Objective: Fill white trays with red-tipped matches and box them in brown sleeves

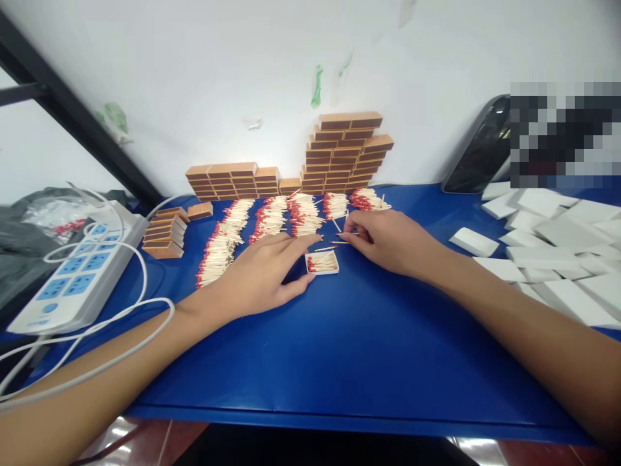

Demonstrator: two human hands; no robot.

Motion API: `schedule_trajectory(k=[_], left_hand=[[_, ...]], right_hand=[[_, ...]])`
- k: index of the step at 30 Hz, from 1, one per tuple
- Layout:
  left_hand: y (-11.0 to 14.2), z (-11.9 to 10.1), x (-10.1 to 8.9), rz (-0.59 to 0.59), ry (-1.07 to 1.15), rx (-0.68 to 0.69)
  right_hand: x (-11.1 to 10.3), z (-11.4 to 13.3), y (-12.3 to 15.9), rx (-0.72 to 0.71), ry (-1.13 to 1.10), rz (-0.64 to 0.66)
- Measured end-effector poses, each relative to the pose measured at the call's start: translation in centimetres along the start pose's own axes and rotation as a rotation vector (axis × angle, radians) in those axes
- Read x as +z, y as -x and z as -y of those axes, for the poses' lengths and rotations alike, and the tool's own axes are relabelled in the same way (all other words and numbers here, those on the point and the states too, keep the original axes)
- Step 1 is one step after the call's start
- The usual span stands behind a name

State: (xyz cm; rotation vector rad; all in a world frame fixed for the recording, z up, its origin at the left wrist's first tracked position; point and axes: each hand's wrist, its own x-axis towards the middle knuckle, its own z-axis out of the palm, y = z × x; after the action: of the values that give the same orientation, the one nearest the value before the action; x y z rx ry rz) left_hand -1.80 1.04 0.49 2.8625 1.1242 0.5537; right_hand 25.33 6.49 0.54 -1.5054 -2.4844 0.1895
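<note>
A small white matchbox tray (pixel 323 270) holds red-tipped matches (pixel 322 262). My left hand (pixel 272 268) lies over the table with fingers stretched, its thumb at the tray's left edge and its index finger just beyond the tray's far left corner. Behind and to the right of the tray, my right hand (pixel 381 239) is closed in a pinch on a matchstick (pixel 350 233), among a few loose matches on the table. Heaps of matches, one of them a long pile (pixel 223 249), spread in rows beyond both hands.
Brown matchboxes (pixel 342 152) are stacked along the wall, with more boxes (pixel 165 233) at the left. A white power strip (pixel 80 265) and looping cables lie far left. White trays (pixel 557 252) pile up right, beside a dark phone-like object (pixel 478 145). Everything rests on a blue table (pixel 349 362).
</note>
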Motion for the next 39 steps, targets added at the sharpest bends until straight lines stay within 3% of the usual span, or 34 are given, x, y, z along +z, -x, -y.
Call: schedule_trajectory(k=[14,39], left_hand=[[-0.05,-0.06,-0.09,0.004,0.005,-0.007],[-0.01,0.07,-0.04,0.009,0.025,-0.009]], right_hand=[[0.10,-0.26,-0.13,0.014,0.093,-0.049],[0.21,-0.17,-0.12,0.011,0.070,-0.046]])
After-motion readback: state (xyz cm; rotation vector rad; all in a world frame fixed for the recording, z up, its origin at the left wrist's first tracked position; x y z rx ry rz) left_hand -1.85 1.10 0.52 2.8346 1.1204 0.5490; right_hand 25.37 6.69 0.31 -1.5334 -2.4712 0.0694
